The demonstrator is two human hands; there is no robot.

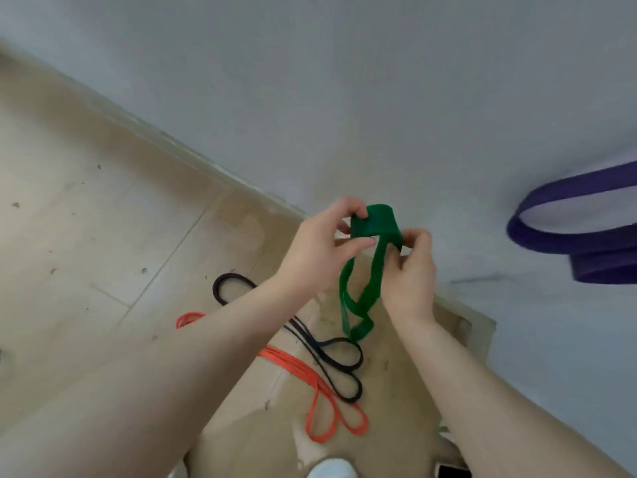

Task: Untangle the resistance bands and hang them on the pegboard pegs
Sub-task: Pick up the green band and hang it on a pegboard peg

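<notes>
Both hands, left hand (324,236) and right hand (412,267), pinch the green band (375,224) above the floor tangle. Best to spread its top loop wide, letting the twisted tail unwind before hanging.

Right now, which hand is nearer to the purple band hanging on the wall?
Right. The right hand holds the green band on the side toward the purple band; the left hand grips it farther away.

bare wall (344,81) ahead, purple band (565,215) hanging right
</notes>
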